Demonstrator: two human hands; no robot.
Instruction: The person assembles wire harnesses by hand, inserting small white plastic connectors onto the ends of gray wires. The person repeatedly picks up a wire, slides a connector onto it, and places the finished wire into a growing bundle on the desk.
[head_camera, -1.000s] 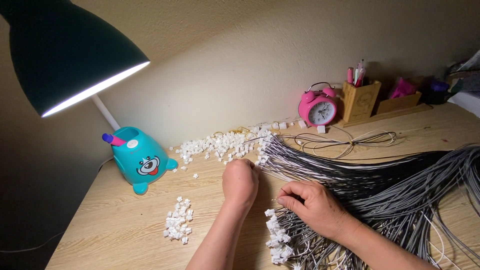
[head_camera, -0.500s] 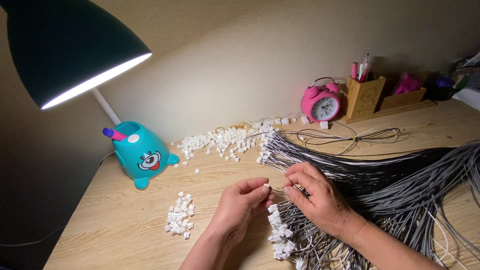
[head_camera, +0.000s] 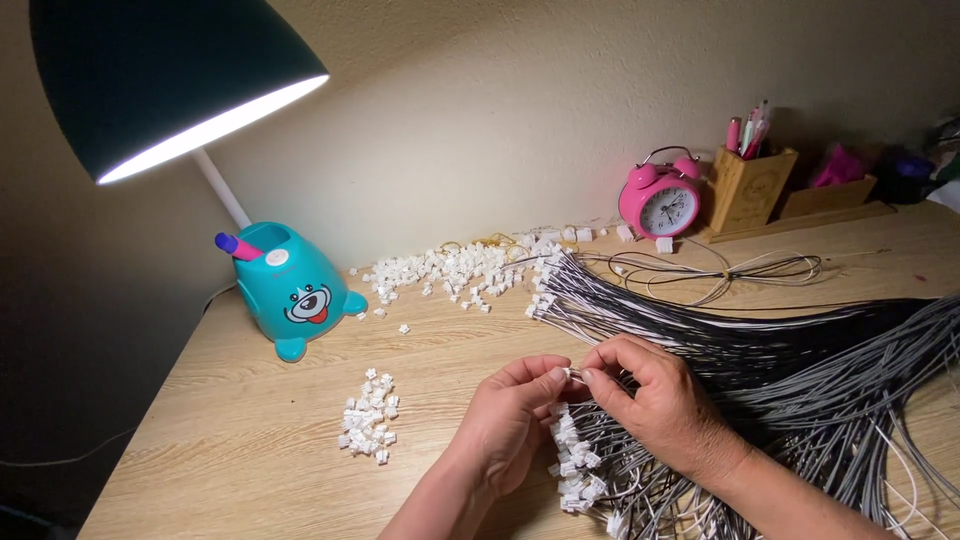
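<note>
Over a wooden desk (head_camera: 250, 440), the left hand (head_camera: 515, 420) and right hand (head_camera: 655, 400) meet fingertip to fingertip, each pinching a small white connector (head_camera: 573, 374) on a wire end above the bundle of grey wires (head_camera: 800, 400). The other fingers curl loosely. The connector is mostly hidden between the fingertips; the bundle runs out of view at right.

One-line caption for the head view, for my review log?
Both hands, left hand and right hand, pinch a small white connector together above a bundle of grey wires on a lamp-lit wooden desk.
</note>
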